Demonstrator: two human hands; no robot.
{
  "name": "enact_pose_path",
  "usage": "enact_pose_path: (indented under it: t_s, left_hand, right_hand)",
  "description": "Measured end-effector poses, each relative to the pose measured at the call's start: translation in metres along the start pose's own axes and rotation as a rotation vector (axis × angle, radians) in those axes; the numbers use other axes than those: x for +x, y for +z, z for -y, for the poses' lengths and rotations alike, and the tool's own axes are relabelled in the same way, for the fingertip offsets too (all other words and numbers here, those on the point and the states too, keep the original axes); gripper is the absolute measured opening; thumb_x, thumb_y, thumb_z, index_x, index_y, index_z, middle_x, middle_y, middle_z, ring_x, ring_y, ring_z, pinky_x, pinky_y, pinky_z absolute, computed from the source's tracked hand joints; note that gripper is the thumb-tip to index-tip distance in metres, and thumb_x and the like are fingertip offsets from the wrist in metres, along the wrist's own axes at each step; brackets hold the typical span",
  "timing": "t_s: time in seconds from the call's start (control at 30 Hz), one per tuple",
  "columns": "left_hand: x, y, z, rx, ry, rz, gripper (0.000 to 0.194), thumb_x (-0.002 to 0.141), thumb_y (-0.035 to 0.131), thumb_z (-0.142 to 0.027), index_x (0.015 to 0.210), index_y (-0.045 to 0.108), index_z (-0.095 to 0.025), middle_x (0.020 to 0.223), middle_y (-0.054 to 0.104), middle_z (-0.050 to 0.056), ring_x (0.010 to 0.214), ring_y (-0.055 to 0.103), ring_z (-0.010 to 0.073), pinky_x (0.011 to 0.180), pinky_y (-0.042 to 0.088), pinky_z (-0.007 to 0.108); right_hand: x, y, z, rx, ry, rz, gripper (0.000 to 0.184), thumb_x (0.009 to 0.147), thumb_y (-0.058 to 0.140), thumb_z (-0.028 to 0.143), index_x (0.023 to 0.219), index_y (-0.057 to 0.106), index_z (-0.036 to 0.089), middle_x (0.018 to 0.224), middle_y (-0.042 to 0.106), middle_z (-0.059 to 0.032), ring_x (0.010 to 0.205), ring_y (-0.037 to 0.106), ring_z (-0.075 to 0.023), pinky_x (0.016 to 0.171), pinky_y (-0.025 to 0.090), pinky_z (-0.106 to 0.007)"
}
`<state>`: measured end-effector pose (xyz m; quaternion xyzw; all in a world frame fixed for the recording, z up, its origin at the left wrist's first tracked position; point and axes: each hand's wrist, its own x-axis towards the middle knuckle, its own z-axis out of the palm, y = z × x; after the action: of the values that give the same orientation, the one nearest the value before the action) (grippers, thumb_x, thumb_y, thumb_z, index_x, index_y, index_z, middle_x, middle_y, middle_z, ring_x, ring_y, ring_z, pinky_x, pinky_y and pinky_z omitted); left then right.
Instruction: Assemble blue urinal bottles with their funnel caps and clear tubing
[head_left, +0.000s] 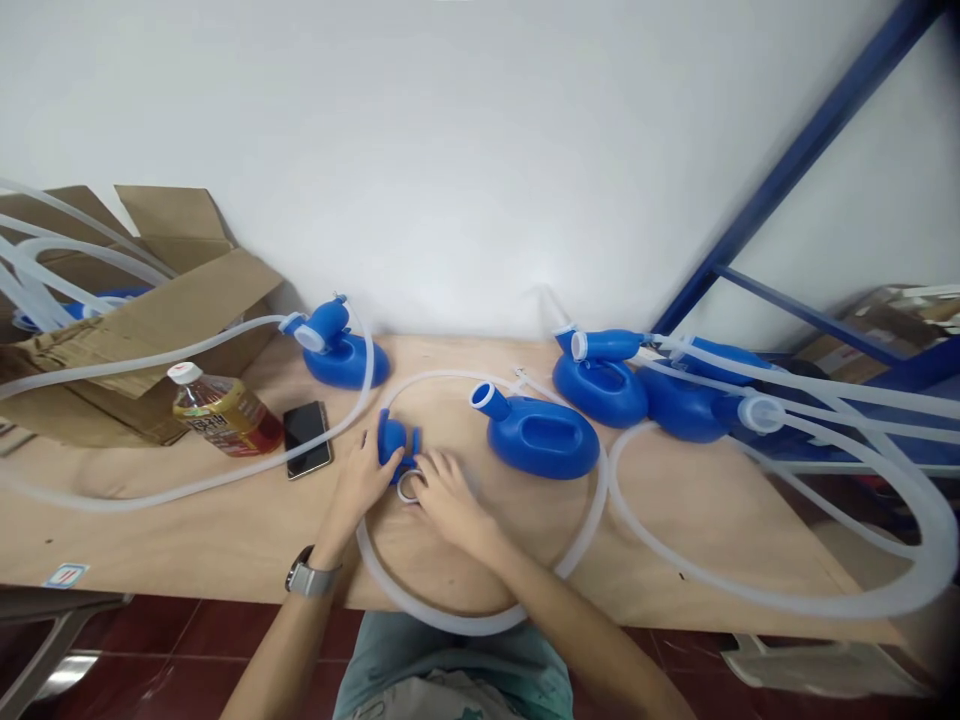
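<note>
My left hand (361, 480) grips a small blue plastic fitting (393, 440) at the middle of the wooden table (225, 540). My right hand (445, 491) pinches the end of a translucent white hose (480, 618) against that fitting. The hose loops toward me and back up to a blue oval container (541, 434) with a white-rimmed spout, just right of my hands. A watch sits on my left wrist.
Another blue container (343, 352) lies at the back left, and more of them (637, 385) with hoses at the right. A phone (306, 438) and a drink bottle (225, 414) lie left of my hands. A cardboard box (142, 320) holds hoses at far left. A blue metal frame (795, 170) stands right.
</note>
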<state>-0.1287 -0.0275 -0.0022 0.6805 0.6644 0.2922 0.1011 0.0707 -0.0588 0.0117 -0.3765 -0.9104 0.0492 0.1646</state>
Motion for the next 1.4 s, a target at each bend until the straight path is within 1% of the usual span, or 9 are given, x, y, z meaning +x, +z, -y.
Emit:
enact_pose_path:
  t_s: [0.23,0.33,0.47,0.6,0.73,0.87,1.07,1.27,1.4]
  left_hand:
    - [-0.003,-0.005,0.012,-0.688,-0.361,-0.135,0.09,0.09,0.071,-0.048,0.166,0.029,-0.026,0.148,0.054,0.02,0.121,0.067,0.0336,0.096,0.06,0.048]
    - [-0.006,-0.009,-0.012,-1.097,-0.384,-0.107,0.093,0.089,0.075,-0.045,0.165,0.022,-0.042,0.152,0.055,0.011,0.114,0.071,0.0254,0.084,0.062,0.034]
    - [-0.013,-0.01,-0.065,-1.491,-0.265,-0.088,0.104,0.069,0.093,-0.032,0.154,0.035,-0.05,0.151,0.055,0.002,0.111,0.07,0.021,0.085,0.061,0.029]
    - [-0.018,0.006,-0.098,-1.488,-0.253,-0.207,0.1,0.049,0.103,-0.031,0.127,0.041,-0.037,0.119,0.061,-0.001,0.091,0.069,0.0164,0.078,0.059,0.027]
    - [-0.025,0.024,-0.108,-1.314,-0.232,-0.357,0.088,0.047,0.104,-0.041,0.101,0.034,-0.029,0.11,0.05,-0.003,0.094,0.062,0.0136,0.082,0.054,0.024]
    - [-0.033,0.022,-0.117,-1.102,-0.172,-0.375,0.097,0.044,0.103,-0.052,0.112,0.039,-0.029,0.122,0.051,0.003,0.108,0.063,0.0217,0.086,0.056,0.029]
    - [-0.039,0.015,-0.127,-1.019,-0.119,-0.17,0.096,0.042,0.101,-0.059,0.12,0.057,-0.024,0.12,0.063,0.007,0.11,0.066,0.0291,0.088,0.058,0.034]
    - [-0.034,0.02,-0.141,-1.017,-0.127,-0.406,0.093,0.046,0.099,-0.062,0.117,0.053,-0.025,0.112,0.061,0.003,0.102,0.066,0.0253,0.086,0.057,0.032]
    - [-0.03,0.018,-0.148,-1.102,-0.086,-0.374,0.087,0.05,0.1,-0.054,0.115,0.049,-0.027,0.118,0.061,0.004,0.11,0.065,0.0266,0.095,0.055,0.036]
  right_hand:
    - [-0.006,-0.004,-0.024,0.44,0.155,-0.049,0.008,0.104,0.059,0.023,0.102,0.067,0.021,0.158,0.052,-0.0146,0.153,0.041,-0.0298,0.123,0.039,-0.054]
    - [-0.016,-0.026,-0.033,0.863,0.309,-0.175,0.014,0.106,0.057,0.034,0.098,0.063,0.024,0.161,0.051,-0.0125,0.152,0.046,-0.026,0.122,0.04,-0.049]
    - [-0.031,-0.052,-0.031,1.08,0.244,-0.317,0.021,0.102,0.063,0.04,0.089,0.059,0.024,0.159,0.054,-0.0112,0.149,0.05,-0.0269,0.123,0.036,-0.049]
    - [-0.044,-0.058,-0.026,1.152,0.255,-0.591,0.012,0.103,0.063,0.039,0.106,0.06,0.027,0.151,0.061,-0.0115,0.142,0.057,-0.0269,0.117,0.045,-0.048]
    - [-0.057,-0.056,-0.029,1.051,0.256,-0.672,0.05,0.101,0.064,0.04,0.148,0.05,0.033,0.152,0.053,-0.0114,0.142,0.054,-0.0274,0.118,0.046,-0.047]
    - [-0.069,-0.061,-0.036,0.945,0.271,-0.632,0.049,0.105,0.057,0.042,0.153,0.052,0.033,0.152,0.048,-0.0117,0.144,0.05,-0.0291,0.119,0.046,-0.045]
    - [-0.075,-0.073,-0.04,0.929,0.206,-0.619,0.048,0.107,0.049,0.049,0.151,0.052,0.031,0.15,0.054,-0.0127,0.136,0.058,-0.0316,0.117,0.046,-0.052]
    - [-0.065,-0.076,-0.038,0.994,0.208,-0.776,0.049,0.108,0.047,0.051,0.153,0.045,0.033,0.156,0.054,-0.0103,0.142,0.055,-0.0308,0.119,0.046,-0.053]
    - [-0.065,-0.082,-0.039,0.983,0.154,-0.711,0.048,0.109,0.045,0.046,0.156,0.044,0.035,0.161,0.05,-0.0074,0.149,0.048,-0.0292,0.122,0.043,-0.051]
